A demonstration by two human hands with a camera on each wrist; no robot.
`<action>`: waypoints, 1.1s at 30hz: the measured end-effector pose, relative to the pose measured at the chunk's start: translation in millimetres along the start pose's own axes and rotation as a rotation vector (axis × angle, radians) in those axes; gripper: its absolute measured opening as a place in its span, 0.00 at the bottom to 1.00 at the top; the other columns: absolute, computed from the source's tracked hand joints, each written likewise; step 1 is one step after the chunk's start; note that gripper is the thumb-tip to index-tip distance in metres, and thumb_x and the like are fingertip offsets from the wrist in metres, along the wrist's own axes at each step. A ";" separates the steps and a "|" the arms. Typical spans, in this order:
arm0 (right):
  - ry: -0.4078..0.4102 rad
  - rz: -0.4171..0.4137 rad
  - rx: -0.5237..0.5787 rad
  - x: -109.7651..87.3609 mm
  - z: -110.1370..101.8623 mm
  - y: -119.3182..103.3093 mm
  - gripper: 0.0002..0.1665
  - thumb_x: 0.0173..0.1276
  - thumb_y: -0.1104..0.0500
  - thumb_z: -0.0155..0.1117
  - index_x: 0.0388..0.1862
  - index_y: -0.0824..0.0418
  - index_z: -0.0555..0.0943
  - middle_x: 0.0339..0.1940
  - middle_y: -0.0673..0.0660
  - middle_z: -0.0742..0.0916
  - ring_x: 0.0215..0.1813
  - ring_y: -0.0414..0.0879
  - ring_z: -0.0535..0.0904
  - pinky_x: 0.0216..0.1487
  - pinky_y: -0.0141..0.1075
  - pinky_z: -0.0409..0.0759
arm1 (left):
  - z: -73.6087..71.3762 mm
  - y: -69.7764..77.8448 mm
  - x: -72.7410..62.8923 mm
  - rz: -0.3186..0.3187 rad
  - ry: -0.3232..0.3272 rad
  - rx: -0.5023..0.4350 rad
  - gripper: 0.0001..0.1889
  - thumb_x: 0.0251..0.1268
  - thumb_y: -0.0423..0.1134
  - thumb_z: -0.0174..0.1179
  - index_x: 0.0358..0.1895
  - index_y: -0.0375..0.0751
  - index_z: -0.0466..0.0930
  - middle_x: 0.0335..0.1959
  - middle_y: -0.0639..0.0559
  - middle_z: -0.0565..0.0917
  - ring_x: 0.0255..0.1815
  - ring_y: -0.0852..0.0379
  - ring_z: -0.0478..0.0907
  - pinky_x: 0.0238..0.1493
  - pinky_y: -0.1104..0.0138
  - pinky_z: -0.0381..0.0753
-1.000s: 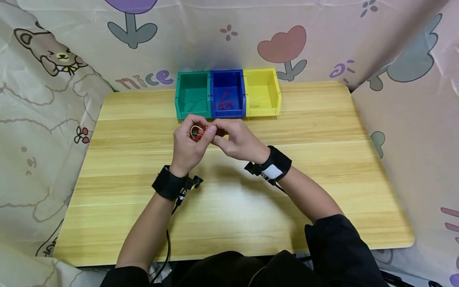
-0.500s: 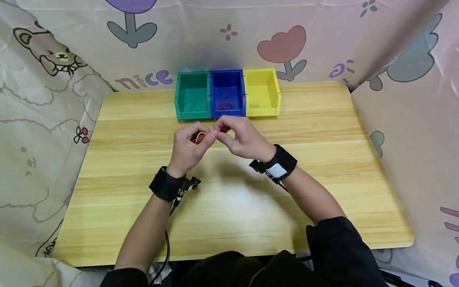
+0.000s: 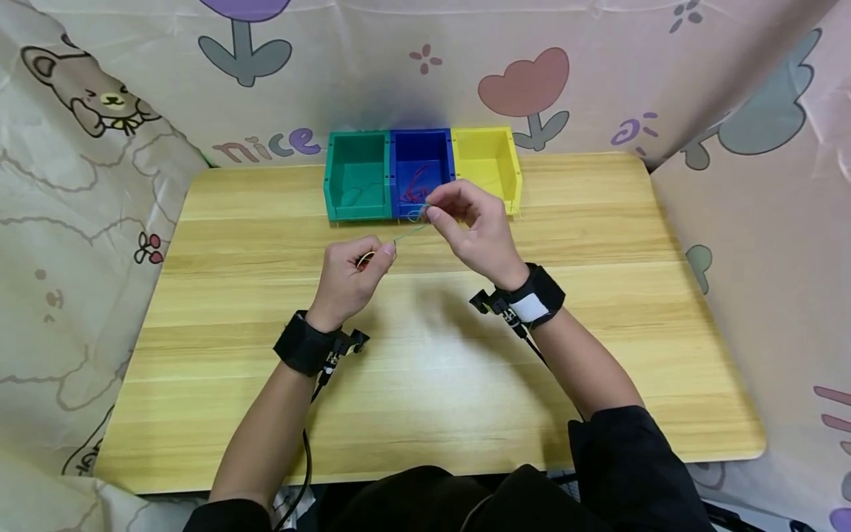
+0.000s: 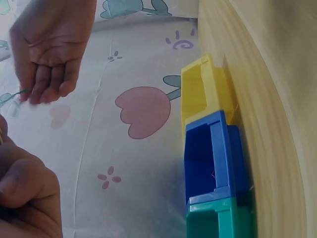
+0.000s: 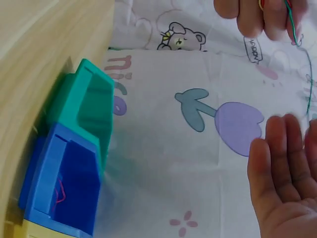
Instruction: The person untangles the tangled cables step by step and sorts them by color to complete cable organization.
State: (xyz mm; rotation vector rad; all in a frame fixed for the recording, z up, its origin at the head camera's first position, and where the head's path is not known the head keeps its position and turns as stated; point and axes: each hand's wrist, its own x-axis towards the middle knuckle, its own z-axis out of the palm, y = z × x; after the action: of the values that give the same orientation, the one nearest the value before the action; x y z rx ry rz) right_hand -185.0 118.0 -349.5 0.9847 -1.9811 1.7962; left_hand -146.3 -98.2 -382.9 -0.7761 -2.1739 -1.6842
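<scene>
In the head view my left hand point(image 3: 347, 284) curls round a small bundle of thin wires point(image 3: 363, 261), where yellow and red show; the rest is hidden in the palm. A thin green wire point(image 3: 410, 233) runs from the left fingertips to my right hand point(image 3: 480, 235), whose thumb and index finger pinch it, with a small loop beside the fingertips. In the right wrist view the same green wire point(image 5: 310, 94) stretches between the hands. The right hand is above the front of the blue bin point(image 3: 423, 137) and the yellow bin point(image 3: 518, 177).
A green bin point(image 3: 327, 177) stands left of the blue one, all three in a row at the back of the wooden table point(image 3: 425, 369). Red wires point(image 3: 415, 193) lie in the blue bin, and a thin green strand point(image 3: 355, 193) in the green bin. Patterned cloth hangs behind.
My right hand has moved up and right, away from the left hand, drawing out the green wire between them. The left hand has shifted only slightly and keeps the bundle.
</scene>
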 end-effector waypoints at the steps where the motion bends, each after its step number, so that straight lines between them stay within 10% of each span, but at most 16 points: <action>1: -0.002 -0.027 -0.020 0.6 1.7 -1.4 0.10 0.68 0.77 0.60 0.46 0.73 0.81 0.41 0.63 0.87 0.41 0.52 0.85 0.41 0.38 0.83 | 0.7 0.1 0.7 0.009 0.000 0.002 0.17 0.73 0.37 0.57 0.21 0.38 0.76 0.16 0.55 0.67 0.17 0.57 0.61 0.22 0.67 0.56; 11: -0.205 -0.292 -0.387 -2.1 27.4 -14.6 0.24 0.78 0.53 0.54 0.57 0.73 0.81 0.58 0.66 0.83 0.63 0.55 0.77 0.67 0.44 0.71 | 4.9 2.5 6.5 0.093 0.003 0.051 0.13 0.67 0.37 0.62 0.22 0.39 0.77 0.15 0.56 0.66 0.17 0.59 0.61 0.21 0.68 0.55; 20: -0.369 -0.107 -0.394 -4.8 36.5 -16.9 0.23 0.77 0.61 0.57 0.64 0.75 0.76 0.37 0.57 0.81 0.36 0.46 0.74 0.35 0.33 0.73 | 5.1 4.5 8.1 0.117 0.066 0.143 0.09 0.55 0.28 0.71 0.27 0.37 0.78 0.27 0.48 0.73 0.29 0.55 0.69 0.27 0.69 0.66; 25: -0.328 -0.045 -0.371 -2.7 29.2 -17.0 0.13 0.77 0.63 0.59 0.50 0.69 0.86 0.31 0.53 0.83 0.32 0.44 0.73 0.32 0.34 0.72 | 3.4 6.0 9.0 0.097 0.094 0.139 0.12 0.56 0.29 0.72 0.28 0.37 0.75 0.38 0.44 0.77 0.44 0.51 0.74 0.35 0.66 0.74; 33: -0.076 0.014 -0.165 -3.9 25.1 -12.5 0.13 0.77 0.68 0.56 0.36 0.71 0.86 0.33 0.58 0.89 0.36 0.46 0.85 0.41 0.38 0.84 | 4.7 10.5 6.5 0.017 0.119 0.041 0.08 0.62 0.27 0.68 0.35 0.33 0.76 0.31 0.44 0.80 0.28 0.54 0.74 0.26 0.72 0.74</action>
State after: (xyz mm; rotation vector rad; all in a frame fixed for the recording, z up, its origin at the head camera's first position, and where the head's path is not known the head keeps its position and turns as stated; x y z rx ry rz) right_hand -168.4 95.2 -347.0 1.0024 -2.1471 1.5931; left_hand -145.2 -90.3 -372.3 -0.6646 -2.1081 -1.6286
